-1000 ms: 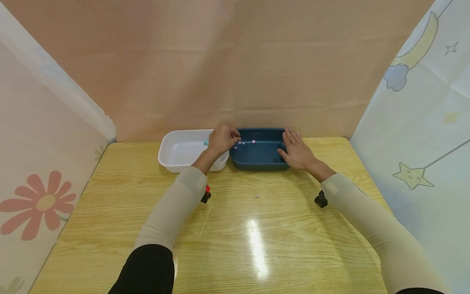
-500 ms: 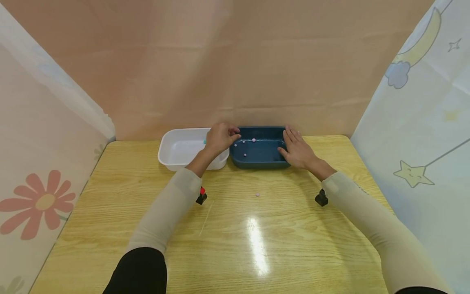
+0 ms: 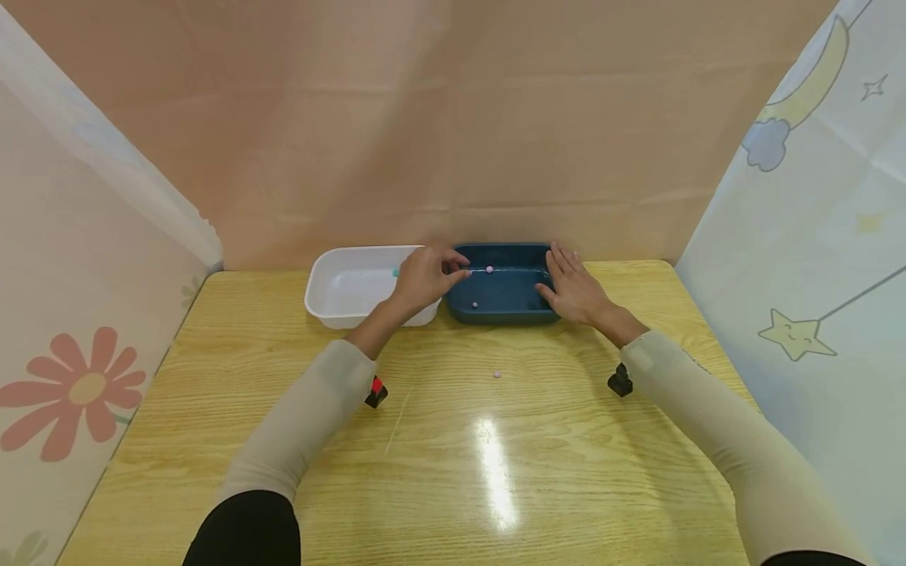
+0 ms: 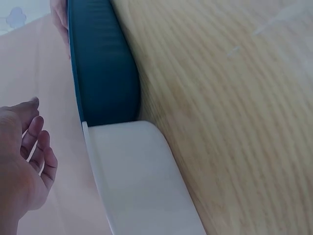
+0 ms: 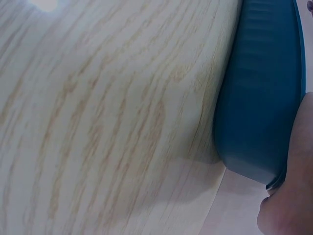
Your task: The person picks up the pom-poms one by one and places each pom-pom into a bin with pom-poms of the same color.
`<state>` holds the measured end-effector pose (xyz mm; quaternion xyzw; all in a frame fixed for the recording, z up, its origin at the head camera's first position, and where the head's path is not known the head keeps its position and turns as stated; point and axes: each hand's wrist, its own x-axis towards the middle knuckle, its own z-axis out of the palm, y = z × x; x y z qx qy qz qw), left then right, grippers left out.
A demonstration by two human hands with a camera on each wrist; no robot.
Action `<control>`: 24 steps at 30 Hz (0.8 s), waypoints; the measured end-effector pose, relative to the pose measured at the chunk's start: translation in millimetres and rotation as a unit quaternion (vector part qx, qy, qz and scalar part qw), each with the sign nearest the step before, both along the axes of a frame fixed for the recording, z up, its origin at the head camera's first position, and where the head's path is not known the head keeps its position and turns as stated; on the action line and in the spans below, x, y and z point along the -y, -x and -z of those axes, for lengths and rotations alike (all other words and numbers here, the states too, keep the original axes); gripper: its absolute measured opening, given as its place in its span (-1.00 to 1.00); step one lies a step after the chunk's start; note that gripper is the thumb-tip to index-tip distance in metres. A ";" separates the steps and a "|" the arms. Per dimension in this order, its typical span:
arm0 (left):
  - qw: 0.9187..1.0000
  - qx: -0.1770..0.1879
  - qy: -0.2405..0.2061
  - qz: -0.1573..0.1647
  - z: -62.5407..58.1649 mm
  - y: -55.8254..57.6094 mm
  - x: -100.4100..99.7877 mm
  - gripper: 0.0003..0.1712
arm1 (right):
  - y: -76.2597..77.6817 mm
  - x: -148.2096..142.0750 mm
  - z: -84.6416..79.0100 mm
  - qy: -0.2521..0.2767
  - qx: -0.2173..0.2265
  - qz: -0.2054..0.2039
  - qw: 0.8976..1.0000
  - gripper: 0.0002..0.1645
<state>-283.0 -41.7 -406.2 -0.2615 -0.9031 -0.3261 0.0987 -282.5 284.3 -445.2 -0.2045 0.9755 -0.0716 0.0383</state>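
Note:
My left hand (image 3: 423, 277) hovers where the white bin meets the dark blue bin, thumb and fingers apart and loosely bent. In the left wrist view, nothing shows between the fingers of the left hand (image 4: 27, 152). The white bin (image 3: 333, 318) holds a teal bead (image 3: 395, 273), partly covered by that hand. Inside the dark blue bin (image 3: 506, 318) lie a pink bead (image 3: 490, 270) and a smaller bead (image 3: 475, 305); another shows at the left thumb tip. My right hand (image 3: 575, 291) rests with straight fingers over this bin's right end.
One loose pink bead (image 3: 497, 375) lies on the wooden table (image 3: 453, 456) in front of the bins. A tan backdrop (image 3: 453, 118) stands right behind them. Small black devices (image 3: 620, 381) sit at both wrists, the left one with a red part.
The left hand has shifted slightly right over the blue bin, its forearm swinging left. A small bead has appeared near the blue bin's front and rolled slightly. The right hand stays put.

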 end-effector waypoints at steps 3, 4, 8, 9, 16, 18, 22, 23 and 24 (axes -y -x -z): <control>1.000 -0.001 0.000 0.015 -0.2 -8.5 -1.3 -0.76 | 0.0 -0.1 -0.2 -0.001 0.000 0.000 1.000 -0.07; 1.000 -0.003 0.000 0.020 -0.4 -11.4 -2.1 -0.76 | 0.0 -0.2 -0.1 -0.002 -0.001 -0.001 1.000 -0.07; 0.999 -0.013 0.015 0.041 -0.3 -24.0 -5.6 -0.78 | -0.6 -0.5 0.2 0.000 -0.002 -0.002 1.000 -0.08; 0.999 -0.014 0.018 0.047 0.1 -27.0 -6.5 -0.78 | -0.8 -0.7 0.3 0.001 -0.002 -0.002 1.000 -0.08; 0.993 -0.023 0.050 0.100 3.6 -45.3 -12.5 -0.77 | -1.7 -2.5 -0.5 0.010 0.005 -0.008 1.000 -0.11; 0.991 -0.019 0.054 0.120 4.1 -49.1 -13.8 -0.77 | -1.4 -3.2 -0.8 0.012 0.007 -0.008 1.000 -0.11; 0.987 -0.004 0.063 0.151 5.1 -55.2 -14.8 -0.79 | -0.9 -3.5 -1.2 0.010 0.008 -0.008 1.000 -0.11; 0.986 -0.001 0.068 0.154 5.7 -56.4 -14.9 -0.80 | -0.9 -3.4 -1.4 0.009 0.010 -0.008 1.000 -0.12; 0.985 0.000 0.073 0.157 6.5 -57.4 -15.0 -0.80 | -0.8 -3.1 -1.6 0.009 0.011 -0.008 1.000 -0.12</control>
